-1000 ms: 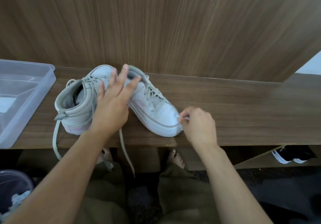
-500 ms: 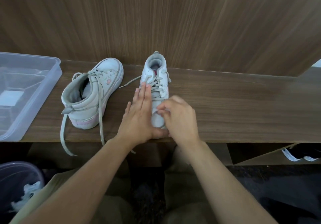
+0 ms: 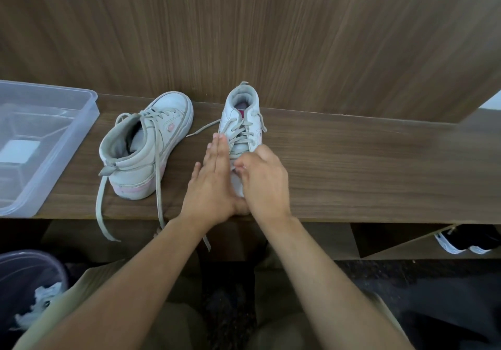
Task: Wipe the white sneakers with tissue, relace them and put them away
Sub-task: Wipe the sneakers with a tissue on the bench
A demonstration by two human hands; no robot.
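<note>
I judge relacing half-done: my flat left hand (image 3: 214,178) steadies the white laced sneaker (image 3: 241,129), right hand (image 3: 264,178) pinching tissue perhaps, while the other white sneaker (image 3: 146,148) trails loose laces.

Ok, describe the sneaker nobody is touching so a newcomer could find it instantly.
Start at the clear plastic bin on the wooden shelf's left end. The untouched sneaker sits just right of it, heel toward the viewer. Unlike its mate under the hands, its laces dangle over the shelf's front edge.
</note>
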